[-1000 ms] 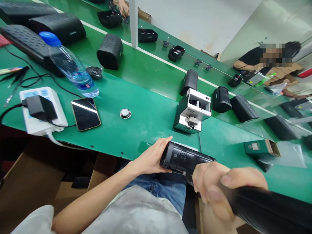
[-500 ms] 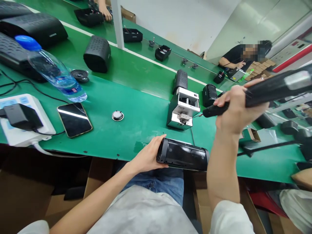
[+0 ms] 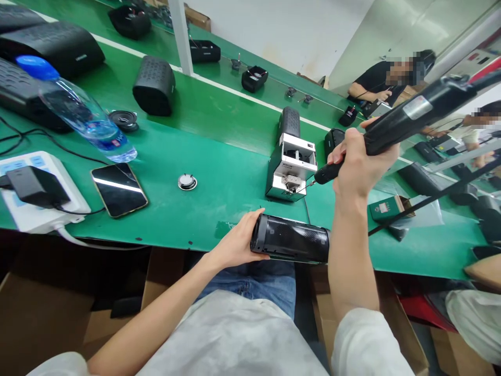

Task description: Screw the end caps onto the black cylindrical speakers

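Note:
My left hand (image 3: 238,241) is wrapped round the left end of a black speaker (image 3: 291,237), which lies on its side at the table's front edge. In my right hand (image 3: 364,162) is a black electric screwdriver (image 3: 417,115), gripped round its body and tilted. Its bit points left, at the front of a silver screw feeder (image 3: 293,164); whether the tip touches the feeder I cannot make out. My right forearm covers the speaker's right end. Left of the feeder, a small round speaker driver (image 3: 187,181) lies on the green table.
A phone (image 3: 119,189), a water bottle (image 3: 88,117) and a white power strip (image 3: 43,193) occupy the left side. Black speaker housings (image 3: 154,85) stand along the back. A small green box (image 3: 391,208) sits to the right. Other people work across the table and at far right.
The screwdriver and my right hand have shifted left and slightly down, bringing the bit end closer to the screw feeder. My left hand still holds the speaker; the view has turned slightly.

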Demonstrator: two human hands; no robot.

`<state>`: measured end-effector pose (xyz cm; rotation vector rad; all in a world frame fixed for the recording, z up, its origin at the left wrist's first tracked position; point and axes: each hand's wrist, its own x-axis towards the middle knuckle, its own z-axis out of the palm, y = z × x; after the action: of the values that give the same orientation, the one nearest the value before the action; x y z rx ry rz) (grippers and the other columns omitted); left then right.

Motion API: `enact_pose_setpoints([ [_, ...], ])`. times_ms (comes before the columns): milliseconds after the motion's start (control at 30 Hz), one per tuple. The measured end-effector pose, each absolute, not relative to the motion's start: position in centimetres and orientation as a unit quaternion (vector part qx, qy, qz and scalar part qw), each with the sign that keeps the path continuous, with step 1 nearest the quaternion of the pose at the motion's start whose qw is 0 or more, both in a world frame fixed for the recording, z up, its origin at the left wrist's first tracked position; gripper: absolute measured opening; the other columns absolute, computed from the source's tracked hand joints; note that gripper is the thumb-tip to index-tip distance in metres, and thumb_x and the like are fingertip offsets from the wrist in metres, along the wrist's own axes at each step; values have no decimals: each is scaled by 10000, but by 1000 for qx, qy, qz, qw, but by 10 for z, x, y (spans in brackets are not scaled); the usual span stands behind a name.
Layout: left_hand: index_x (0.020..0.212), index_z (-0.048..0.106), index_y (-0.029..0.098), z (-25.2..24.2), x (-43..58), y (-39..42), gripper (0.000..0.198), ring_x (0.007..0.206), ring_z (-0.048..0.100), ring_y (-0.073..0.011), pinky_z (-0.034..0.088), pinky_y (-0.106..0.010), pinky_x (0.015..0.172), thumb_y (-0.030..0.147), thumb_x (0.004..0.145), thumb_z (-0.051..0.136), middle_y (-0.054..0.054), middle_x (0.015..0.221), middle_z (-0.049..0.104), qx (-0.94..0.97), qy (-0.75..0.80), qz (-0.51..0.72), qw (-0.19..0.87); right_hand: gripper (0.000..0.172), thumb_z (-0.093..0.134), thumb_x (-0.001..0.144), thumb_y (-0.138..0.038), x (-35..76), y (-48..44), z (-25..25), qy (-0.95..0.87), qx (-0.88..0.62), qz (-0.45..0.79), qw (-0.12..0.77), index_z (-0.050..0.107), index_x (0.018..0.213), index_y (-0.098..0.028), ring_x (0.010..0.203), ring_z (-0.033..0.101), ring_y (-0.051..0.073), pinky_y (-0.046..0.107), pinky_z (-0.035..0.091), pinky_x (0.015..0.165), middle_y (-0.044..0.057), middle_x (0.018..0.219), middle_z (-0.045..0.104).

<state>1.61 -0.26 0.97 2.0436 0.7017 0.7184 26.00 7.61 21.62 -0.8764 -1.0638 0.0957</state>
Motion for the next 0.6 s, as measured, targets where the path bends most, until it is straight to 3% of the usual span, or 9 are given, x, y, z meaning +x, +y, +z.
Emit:
enact_pose_setpoints([
  [133, 1801, 170, 307, 9, 16, -1, 1358, 1670, 446, -492, 447, -695, 1342, 392, 780, 1061, -240, 1778, 429, 820, 272, 292, 410, 196, 735, 787, -176, 253, 14, 243, -469, -394, 78, 786, 632, 926, -267, 385, 402, 95, 249, 329, 377, -136, 532, 441],
  [333, 1801, 177, 298, 11, 15, 1, 1298, 1665, 450, -481, 439, -678, 1346, 429, 827, 1025, -234, 1771, 431, 825, 268, 294, 402, 279, 658, 632, -170, 231, -89, 270, -421, -459, 107, 775, 653, 878, -301, 381, 245, 84, 254, 286, 330, -136, 511, 423],
  [600, 1797, 178, 284, 12, 15, 1, 1309, 1652, 464, -480, 445, -673, 1339, 434, 813, 1028, -240, 1759, 433, 827, 269, 296, 394, 317, 700, 570, -125, 226, -112, 260, -422, -473, 86, 768, 679, 814, -325, 335, 245, 96, 269, 246, 298, -132, 460, 448],
])
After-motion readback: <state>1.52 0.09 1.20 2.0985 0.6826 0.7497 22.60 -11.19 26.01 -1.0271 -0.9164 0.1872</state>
